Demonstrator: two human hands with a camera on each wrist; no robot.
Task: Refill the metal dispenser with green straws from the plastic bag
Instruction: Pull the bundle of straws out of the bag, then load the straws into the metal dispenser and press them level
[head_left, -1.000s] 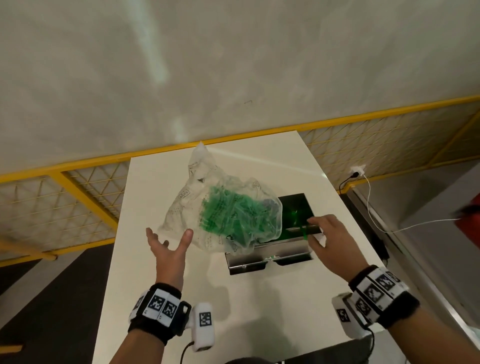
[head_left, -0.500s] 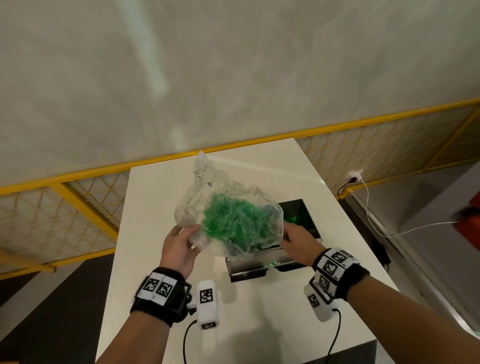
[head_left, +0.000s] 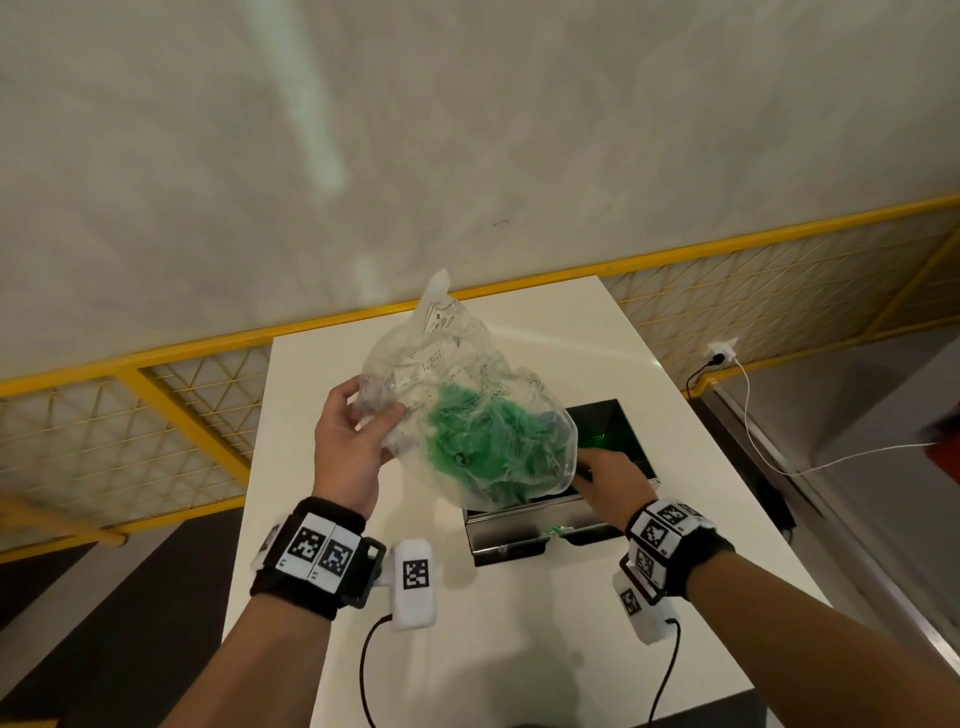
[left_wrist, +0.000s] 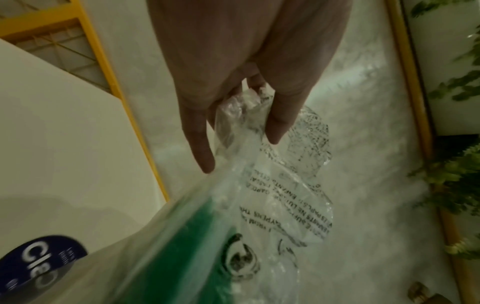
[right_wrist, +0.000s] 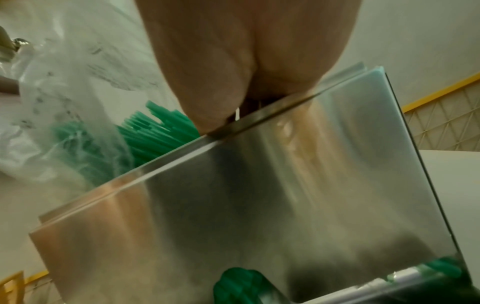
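A clear printed plastic bag full of green straws is lifted off the table and hangs over the open top of the metal dispenser. My left hand pinches the crumpled upper part of the bag between thumb and fingers. At the bag's lower right corner, my right hand reaches over the dispenser's front rim; its fingers are hidden under the bag and behind the metal. Straw ends poke from the bag beside that hand. A few straws lie at the dispenser's bottom.
The dispenser stands on a white table with a yellow mesh railing behind and to the left. A wall socket with a white cable sits off the table's right side. Cables trail from both wrist cameras.
My left hand went from open beside the bag to gripping it and lifting its upper part. The right hand left the dispenser's rim for the bag's lower right. The bag now hangs over the dispenser.
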